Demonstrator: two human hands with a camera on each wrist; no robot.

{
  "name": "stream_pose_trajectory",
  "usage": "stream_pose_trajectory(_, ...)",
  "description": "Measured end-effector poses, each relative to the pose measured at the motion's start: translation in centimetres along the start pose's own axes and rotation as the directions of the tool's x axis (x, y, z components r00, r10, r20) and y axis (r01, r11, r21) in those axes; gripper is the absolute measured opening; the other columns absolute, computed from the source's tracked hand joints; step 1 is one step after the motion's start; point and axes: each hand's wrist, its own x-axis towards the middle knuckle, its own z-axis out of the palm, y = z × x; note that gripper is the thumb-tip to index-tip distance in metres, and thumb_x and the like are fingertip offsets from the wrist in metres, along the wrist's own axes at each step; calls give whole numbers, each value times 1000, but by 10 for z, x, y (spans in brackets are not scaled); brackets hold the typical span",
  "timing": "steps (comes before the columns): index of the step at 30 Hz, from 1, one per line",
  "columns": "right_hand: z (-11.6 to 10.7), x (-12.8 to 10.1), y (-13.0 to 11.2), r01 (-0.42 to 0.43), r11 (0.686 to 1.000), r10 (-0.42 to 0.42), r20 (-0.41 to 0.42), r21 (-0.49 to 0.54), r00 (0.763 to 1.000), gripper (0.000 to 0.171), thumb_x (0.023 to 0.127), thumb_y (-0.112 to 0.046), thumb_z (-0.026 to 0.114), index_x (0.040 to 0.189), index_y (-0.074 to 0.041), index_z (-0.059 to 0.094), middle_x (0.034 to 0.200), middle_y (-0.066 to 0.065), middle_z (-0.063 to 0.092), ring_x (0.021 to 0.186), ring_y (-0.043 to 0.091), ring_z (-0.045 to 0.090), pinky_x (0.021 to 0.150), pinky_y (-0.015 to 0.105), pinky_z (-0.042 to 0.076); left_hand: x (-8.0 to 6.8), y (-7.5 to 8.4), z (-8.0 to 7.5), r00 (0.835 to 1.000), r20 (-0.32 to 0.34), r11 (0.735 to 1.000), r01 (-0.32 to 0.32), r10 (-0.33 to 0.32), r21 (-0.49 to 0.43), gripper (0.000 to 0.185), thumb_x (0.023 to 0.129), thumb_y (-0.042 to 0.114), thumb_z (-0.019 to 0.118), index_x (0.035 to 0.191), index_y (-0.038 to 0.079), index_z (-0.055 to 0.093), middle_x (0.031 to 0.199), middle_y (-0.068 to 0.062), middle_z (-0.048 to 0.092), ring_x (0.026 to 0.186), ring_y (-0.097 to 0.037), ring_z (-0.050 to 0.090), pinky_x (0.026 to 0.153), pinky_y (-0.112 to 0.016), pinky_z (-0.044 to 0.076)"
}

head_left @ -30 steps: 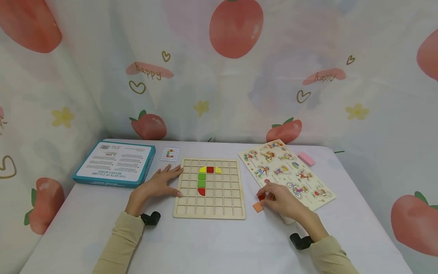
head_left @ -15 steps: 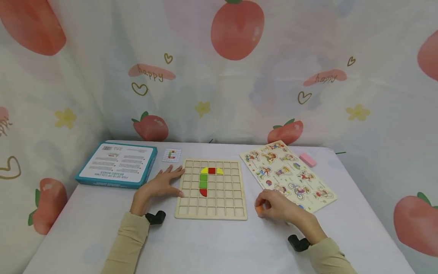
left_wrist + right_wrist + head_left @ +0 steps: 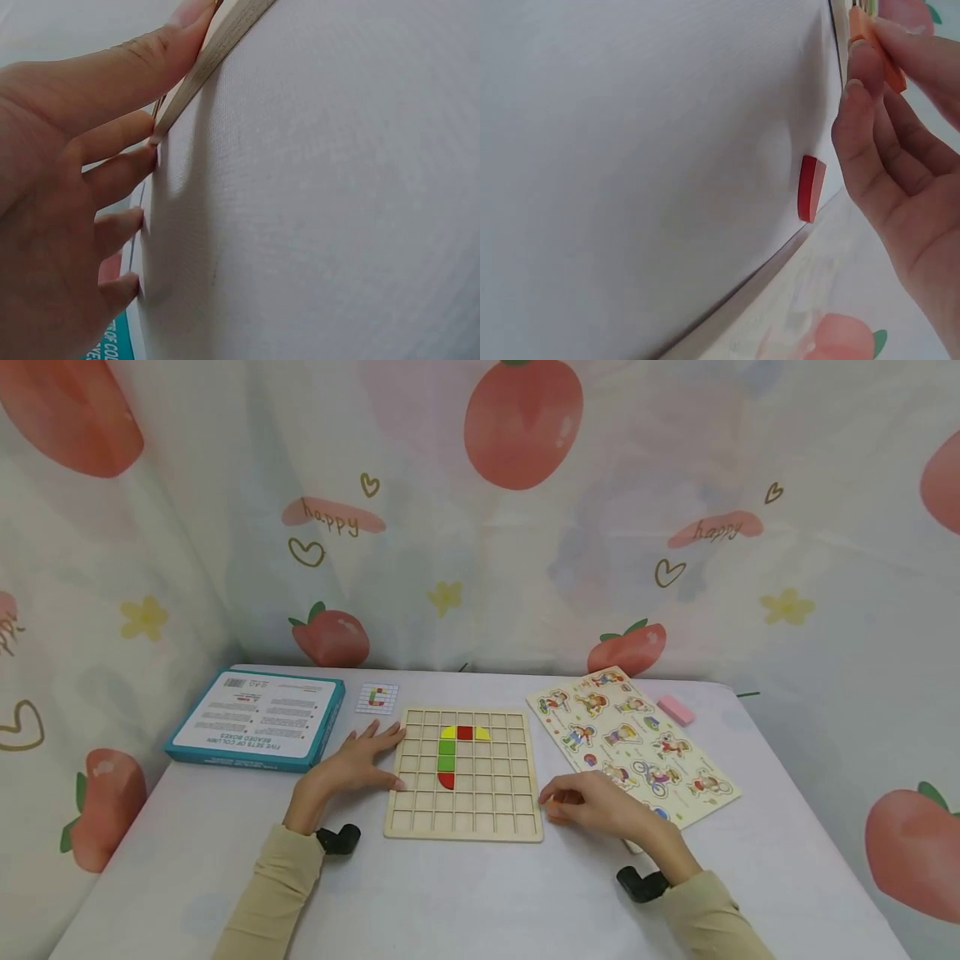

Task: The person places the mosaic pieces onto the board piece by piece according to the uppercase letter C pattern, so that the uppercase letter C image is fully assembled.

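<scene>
A wooden grid board (image 3: 495, 781) lies mid-table. In it sit two yellow rounded tiles (image 3: 482, 734) flanking a red square tile (image 3: 465, 732), green tiles (image 3: 447, 755) below the left one, and a red rounded tile (image 3: 446, 781) under those. My left hand (image 3: 348, 768) rests at the board's left edge, fingers spread and thumb on the rim. Beside the right edge, my right hand (image 3: 600, 806) pinches an orange square tile (image 3: 887, 69) between thumb and fingers. A red tile (image 3: 808, 189) lies on the cloth below that hand, hidden in the head view.
A small pattern card (image 3: 377, 699) lies behind the left hand, near a teal-edged box (image 3: 255, 718). On the right, a picture puzzle board (image 3: 600, 714) lies slanted, partly behind the right forearm. A pink block (image 3: 676, 710) sits past it.
My right hand has let the red tile go, taken hold of the orange tile and moved left to the grid board's edge. The left hand stays at the board.
</scene>
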Motion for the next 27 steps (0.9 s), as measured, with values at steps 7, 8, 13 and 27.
stream_pose_trajectory(7, 2, 9, -2, -1, 997, 4, -53, 71, 999, 10, 96, -12, 71, 104, -14, 76, 91, -7, 72, 80, 5, 61, 75, 21, 52, -1, 1, -2, 1000, 3, 1000, -15, 15, -1, 96, 83, 37, 84, 161, 11, 35, 171, -11, 24, 160, -43, -1, 127, -65, -4)
stream_pose_trajectory(8, 2, 11, -2, -5, 997, 9, -60, 76, 998, 11, 96, -11, 71, 105, -14, 76, 92, -7, 72, 81, 5, 62, 76, 21, 52, -1, 1, -2, 1000, 3, 1000, -18, 18, -1, 96, 83, 37, 84, 161, 11, 35, 171, -11, 24, 160, -43, -1, 127, -65, -4)
stream_pose_trajectory(13, 5, 18, -3, -8, 996, 16, -87, 88, 996, 18, 95, -7, 70, 110, -15, 75, 103, -4, 74, 88, 8, 65, 81, 22, 55, -1, 0, -1, 1000, 8, 1000, -25, 24, 1, 96, 83, 38, 84, 161, 11, 35, 171, -11, 23, 159, -43, -1, 127, -65, -4)
stream_pose_trajectory(27, 14, 47, -14, -31, 988, 54, -154, 149, 987, 30, 91, -5, 74, 121, -5, 75, 108, 5, 75, 89, 12, 68, 80, 23, 57, -3, 2, -3, 1000, 11, 1000, -13, 13, -25, 97, 82, 37, 85, 161, 11, 35, 171, -11, 23, 160, -42, -2, 127, -64, -5)
